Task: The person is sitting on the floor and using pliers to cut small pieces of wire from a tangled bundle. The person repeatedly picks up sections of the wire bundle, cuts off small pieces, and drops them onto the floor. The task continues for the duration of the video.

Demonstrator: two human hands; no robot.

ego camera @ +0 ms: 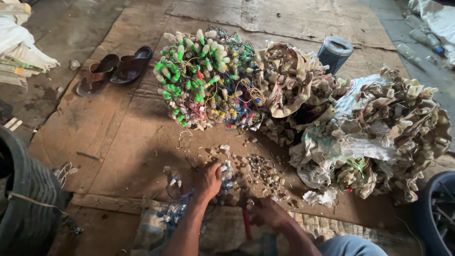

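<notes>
My left hand [207, 181] is closed around a small bunch of wired bulb caps [226, 173], blue and white, just above the cardboard sheet [118, 137]. My right hand [265, 212] grips a red-handled tool [246, 223] low by my knee. Between the hands lies a scatter of small loose pieces [260, 173]. Blue wires with caps [175, 204] trail to the left of my left hand. Beyond them sits a big tangled bundle of green and white caps on coloured wires [204, 76].
Heaps of brown paper-wrapped caps [289, 80] and a larger heap [393, 132] lie at right. A pair of brown sandals [113, 70] rests at left, a blue cylinder container [334, 53] behind. A black tyre [26, 194] is at lower left, a dark tub [436, 213] at lower right.
</notes>
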